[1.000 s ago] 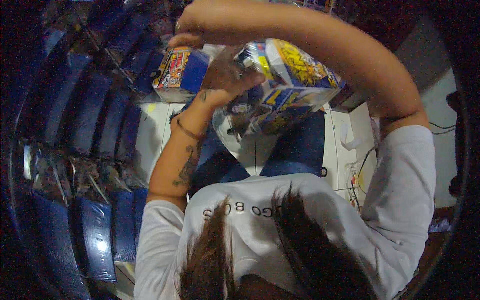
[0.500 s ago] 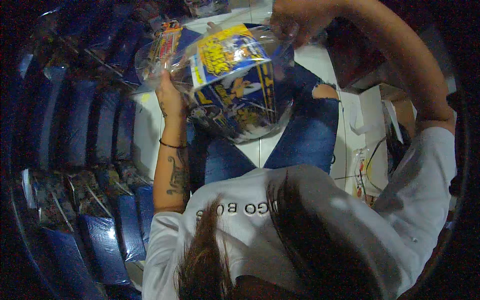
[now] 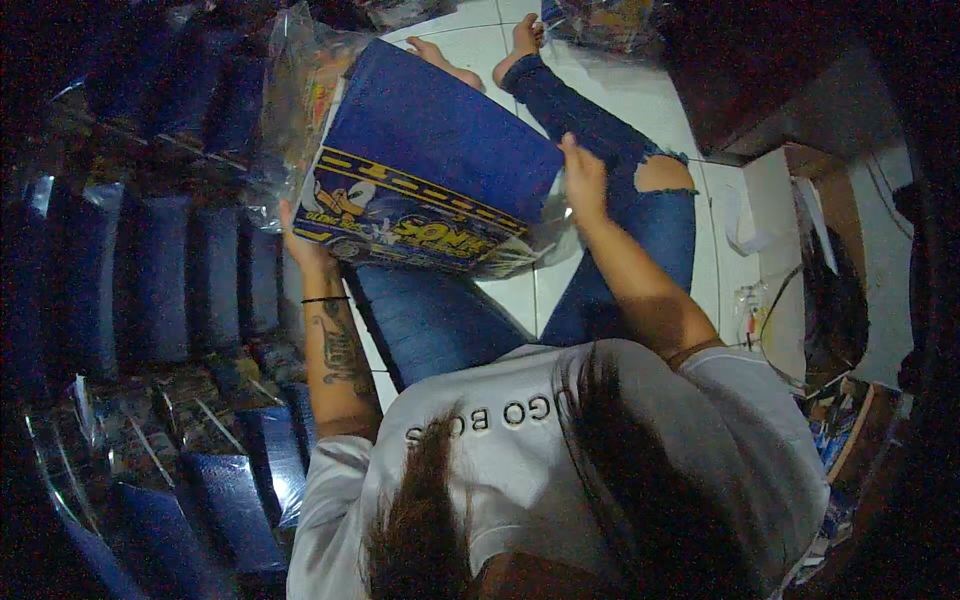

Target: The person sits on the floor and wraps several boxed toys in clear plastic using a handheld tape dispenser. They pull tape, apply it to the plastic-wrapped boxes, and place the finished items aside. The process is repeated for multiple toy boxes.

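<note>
A blue box (image 3: 440, 135) with a plain blue broad face and a yellow-printed cartoon side is held tilted above my lap. Clear plastic wrap (image 3: 290, 110) sits around it, bunched loosely at its left end and over the right lower corner. My left hand (image 3: 303, 245) grips the left lower corner, its fingers partly hidden behind the box. At the right end, my right hand (image 3: 584, 182) supports the box through the plastic, one digit pointing up along the edge. An orange-and-yellow printed piece (image 3: 322, 95) shows through the plastic at the left.
Rows of wrapped blue boxes (image 3: 165, 275) stand along my left, with more (image 3: 215, 500) nearer me. My legs (image 3: 440, 310) stretch over white floor tiles (image 3: 715, 235). An open carton (image 3: 785, 215) stands at right; a plastic-wrapped bundle (image 3: 605, 28) lies beyond my feet.
The box has turned, bringing its plain blue face upward. My right hand has come down from the far side to the box's right end. My left hand has shifted slightly nearer and left.
</note>
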Action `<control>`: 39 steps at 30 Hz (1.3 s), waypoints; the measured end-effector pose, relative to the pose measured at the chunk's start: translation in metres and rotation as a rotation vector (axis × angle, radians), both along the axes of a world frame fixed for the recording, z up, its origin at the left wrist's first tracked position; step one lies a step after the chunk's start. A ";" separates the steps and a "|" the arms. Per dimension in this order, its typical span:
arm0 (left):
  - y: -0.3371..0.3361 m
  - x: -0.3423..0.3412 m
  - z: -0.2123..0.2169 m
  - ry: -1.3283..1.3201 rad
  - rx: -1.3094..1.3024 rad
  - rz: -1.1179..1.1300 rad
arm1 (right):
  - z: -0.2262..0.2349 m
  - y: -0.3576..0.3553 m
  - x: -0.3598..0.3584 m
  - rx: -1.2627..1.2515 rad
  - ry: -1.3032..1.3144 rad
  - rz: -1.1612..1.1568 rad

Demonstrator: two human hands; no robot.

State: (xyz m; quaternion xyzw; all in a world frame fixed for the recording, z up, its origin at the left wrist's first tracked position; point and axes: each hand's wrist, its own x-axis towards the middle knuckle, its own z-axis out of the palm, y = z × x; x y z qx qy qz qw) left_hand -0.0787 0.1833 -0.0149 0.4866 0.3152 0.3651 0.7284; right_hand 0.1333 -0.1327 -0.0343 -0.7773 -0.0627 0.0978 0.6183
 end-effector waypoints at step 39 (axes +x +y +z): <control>-0.164 -0.012 0.213 0.836 1.192 -0.682 | 0.271 -0.167 0.028 0.613 -0.357 -0.018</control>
